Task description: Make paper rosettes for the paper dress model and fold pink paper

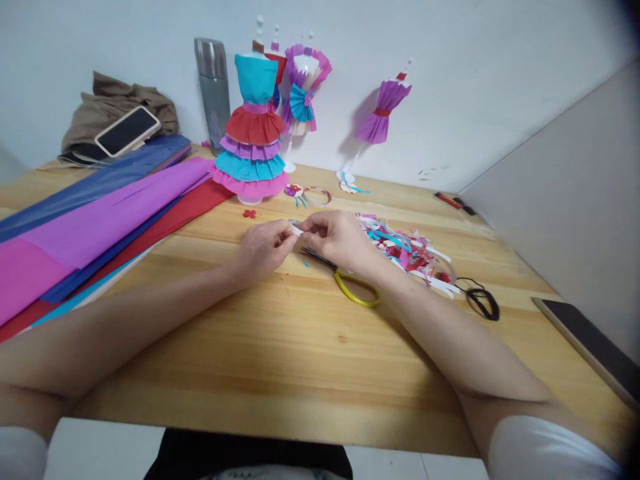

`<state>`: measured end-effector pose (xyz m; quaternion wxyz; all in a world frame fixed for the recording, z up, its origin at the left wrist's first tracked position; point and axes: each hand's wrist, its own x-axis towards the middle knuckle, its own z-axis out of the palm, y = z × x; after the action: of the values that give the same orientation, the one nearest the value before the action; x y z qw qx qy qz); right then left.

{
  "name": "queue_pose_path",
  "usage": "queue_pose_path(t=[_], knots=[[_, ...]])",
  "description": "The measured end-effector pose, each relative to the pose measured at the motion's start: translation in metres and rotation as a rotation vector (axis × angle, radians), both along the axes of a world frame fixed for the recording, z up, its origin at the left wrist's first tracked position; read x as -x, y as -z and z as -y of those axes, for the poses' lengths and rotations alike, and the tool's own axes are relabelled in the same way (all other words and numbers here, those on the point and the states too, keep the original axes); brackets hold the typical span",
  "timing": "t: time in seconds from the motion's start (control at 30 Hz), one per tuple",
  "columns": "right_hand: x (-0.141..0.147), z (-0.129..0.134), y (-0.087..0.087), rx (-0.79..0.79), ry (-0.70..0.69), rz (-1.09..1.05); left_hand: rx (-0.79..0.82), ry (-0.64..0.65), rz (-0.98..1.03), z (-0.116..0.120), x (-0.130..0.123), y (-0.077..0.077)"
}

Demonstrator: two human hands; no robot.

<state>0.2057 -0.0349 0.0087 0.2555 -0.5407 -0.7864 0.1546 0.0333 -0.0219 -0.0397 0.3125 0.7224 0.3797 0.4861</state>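
Observation:
My left hand (267, 248) and my right hand (337, 239) meet above the middle of the table, both with fingers pinched. Between their fingertips is a small white piece (297, 230), perhaps paper or tape; its kind is not clear. Scissors with yellow handles (357, 293) lie under my right hand and wrist, which cover part of them. A small red paper flower (249, 214) lies just beyond my left hand. Farther back stands a small dress form in a tiered crepe-paper dress (255, 133), turquoise, red, purple and pink.
Paper scraps (410, 250) are heaped right of my right hand, beside a black cord (483, 301). Coloured paper sheets (100, 220) stretch along the left. More dressed forms, including a purple one (383, 113), and a grey flask (213, 93) stand near the wall. A phone (590, 340) lies right.

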Motion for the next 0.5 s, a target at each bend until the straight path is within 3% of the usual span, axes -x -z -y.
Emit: queue_pose_path(t=[0.1, 0.17, 0.3, 0.5], knots=[[-0.006, -0.004, 0.000, 0.031, -0.076, -0.044, 0.099, 0.070, 0.051, -0.002, 0.001, -0.003], [-0.013, -0.008, -0.002, 0.131, -0.145, -0.099, 0.174, 0.134, 0.076, -0.005, 0.002, -0.003], [-0.027, -0.016, -0.008, 0.311, -0.244, -0.185, 0.366, 0.348, 0.145, -0.013, 0.002, 0.000], [-0.037, -0.024, -0.011, 0.349, -0.314, -0.203, 0.497, 0.464, 0.216, -0.019, 0.003, 0.004]])
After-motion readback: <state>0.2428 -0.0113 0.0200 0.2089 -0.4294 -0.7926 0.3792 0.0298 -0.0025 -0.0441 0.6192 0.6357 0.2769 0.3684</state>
